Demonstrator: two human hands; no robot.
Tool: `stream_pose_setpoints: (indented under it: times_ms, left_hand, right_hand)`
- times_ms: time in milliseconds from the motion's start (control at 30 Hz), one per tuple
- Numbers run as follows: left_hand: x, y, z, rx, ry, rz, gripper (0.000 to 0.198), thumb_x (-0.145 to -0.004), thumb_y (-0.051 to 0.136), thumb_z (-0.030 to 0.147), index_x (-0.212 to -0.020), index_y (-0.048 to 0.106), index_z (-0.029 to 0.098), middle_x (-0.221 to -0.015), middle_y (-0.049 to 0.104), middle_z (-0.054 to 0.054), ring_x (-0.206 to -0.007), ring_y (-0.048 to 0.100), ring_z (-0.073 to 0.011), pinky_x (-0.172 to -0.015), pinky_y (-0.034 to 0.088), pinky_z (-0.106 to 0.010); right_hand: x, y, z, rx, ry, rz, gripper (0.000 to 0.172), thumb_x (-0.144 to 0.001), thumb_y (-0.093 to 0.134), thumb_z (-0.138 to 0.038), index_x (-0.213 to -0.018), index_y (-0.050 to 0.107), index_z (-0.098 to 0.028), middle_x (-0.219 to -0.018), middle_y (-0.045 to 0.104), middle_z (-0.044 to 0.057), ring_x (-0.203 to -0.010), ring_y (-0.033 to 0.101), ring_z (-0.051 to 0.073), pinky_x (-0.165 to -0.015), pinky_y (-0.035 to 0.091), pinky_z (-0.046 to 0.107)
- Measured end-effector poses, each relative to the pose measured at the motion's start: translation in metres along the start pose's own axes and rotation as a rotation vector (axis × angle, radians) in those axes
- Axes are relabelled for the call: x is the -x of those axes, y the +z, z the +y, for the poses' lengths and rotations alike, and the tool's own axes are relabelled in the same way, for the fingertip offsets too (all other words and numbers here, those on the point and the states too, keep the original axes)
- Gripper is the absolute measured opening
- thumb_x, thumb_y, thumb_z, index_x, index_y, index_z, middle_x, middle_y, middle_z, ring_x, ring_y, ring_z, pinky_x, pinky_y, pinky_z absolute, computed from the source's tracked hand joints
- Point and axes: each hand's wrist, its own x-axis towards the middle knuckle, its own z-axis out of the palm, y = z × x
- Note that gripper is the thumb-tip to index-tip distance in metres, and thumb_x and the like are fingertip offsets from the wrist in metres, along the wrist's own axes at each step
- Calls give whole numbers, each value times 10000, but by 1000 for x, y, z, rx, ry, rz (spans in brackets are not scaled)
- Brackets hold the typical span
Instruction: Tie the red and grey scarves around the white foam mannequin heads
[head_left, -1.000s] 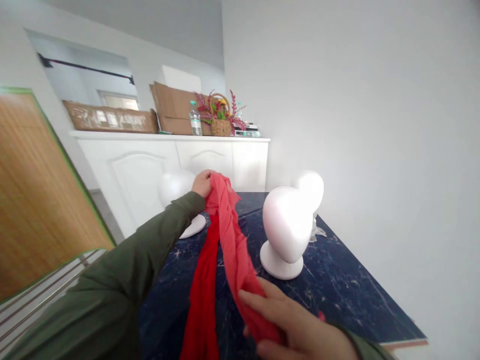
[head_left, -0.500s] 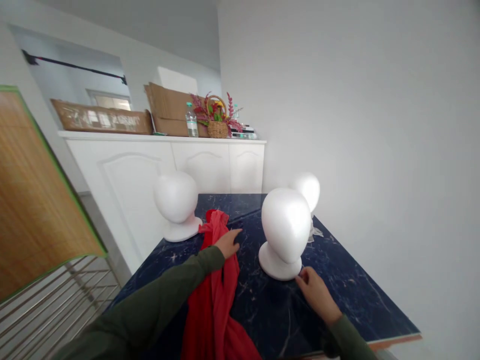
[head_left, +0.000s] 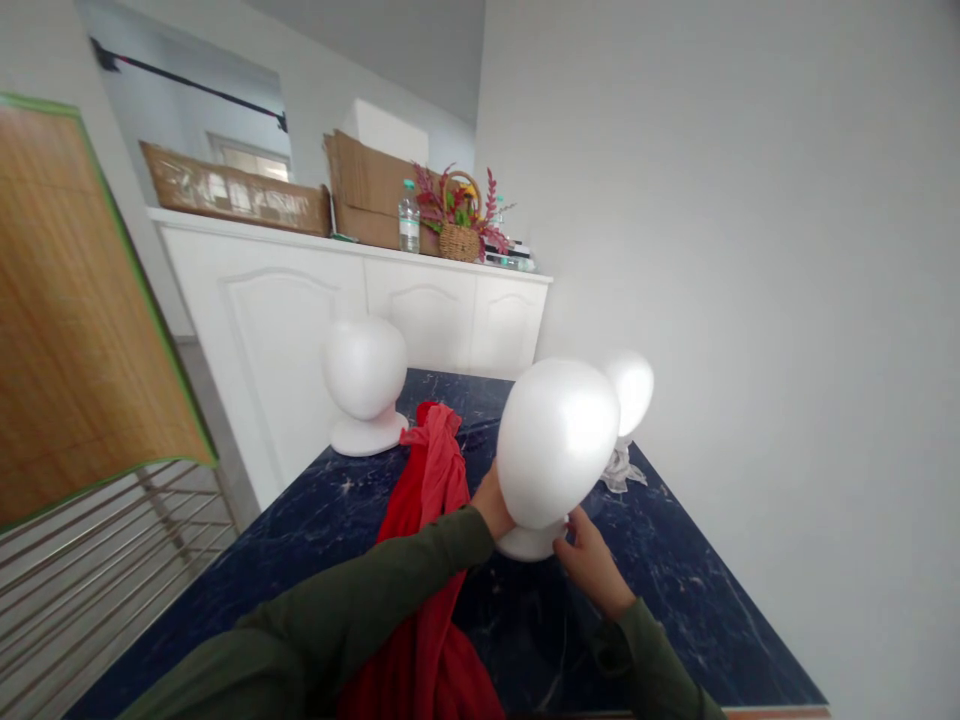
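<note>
My left grip (head_left: 493,505) reaches round the neck of the nearest white head form (head_left: 556,440); its fingertips are hidden, so I cannot tell how tightly it closes. My right grip (head_left: 591,560) is narrow, fingers pinched on the right edge of the base. To handle this top-heavy form well, I judge that 2 low holds should share the load evenly, with light pressure so the smooth surface isn't dented, and my left sleeve should clear the red scarf (head_left: 444,480) beneath it.

The form is near the middle of the dark, marbled tabletop (head_left: 675,600). There are 2 more forms: 1 at the far left (head_left: 366,368) beside the scarf, 1 behind on the right (head_left: 634,390) with pale cloth (head_left: 622,470) at its foot.

Beyond are a white cabinet (head_left: 281,325) carrying a bottle (head_left: 409,218) and a flower basket (head_left: 459,243), a metal rack (head_left: 161,515) at left, and a plain wall (head_left: 712,250).
</note>
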Motion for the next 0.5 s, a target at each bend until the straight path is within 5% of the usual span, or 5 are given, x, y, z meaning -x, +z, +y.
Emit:
stream_pose_setpoints:
  times_ms: [133, 267, 367, 500]
  left_hand:
    - [42, -100, -17, 40, -35, 174, 407, -802, 358, 393, -1160, 497, 256, -1171, 559, 32, -1078, 510, -186, -893, 453, -357]
    - [105, -198, -46, -456, -136, 546, 377, -701, 475, 406, -1058, 538, 302, -1103, 580, 146, -1170, 416, -133, -940, 411, -380]
    - [141, -233, -58, -754, -148, 646, 600, -524, 643, 411, -1103, 487, 418, -1182, 496, 229, -1280, 240, -172, -1065, 202, -383]
    - [151, -247, -71, -987, -145, 653, 669, -588, 600, 366, -1227, 403, 342, -1309, 392, 117, -1257, 284, -211, -1076, 199, -339]
  right_hand:
    - [0, 7, -14, -81, 0, -186, 638, -667, 446, -114, -1284, 333, -232, -1261, 450, 59, -1135, 435, 180, -904, 390, 354]
    - [-7, 12, 12, -79, 120, -140, 528, -680, 461, -153, -1207, 431, -172, -1154, 527, 96, -1041, 507, 190, -853, 430, 359]
    - [-9, 16, 45, -105, 180, -74, 454, -666, 488, -162, -1120, 501, -160, -1069, 573, 93, -956, 556, 186, -865, 431, 365]
    - [-9, 22, 69, -175, 189, -9, 380, -673, 513, -193, -1052, 541, -176, -985, 609, 70, -907, 581, 176, -880, 428, 354]
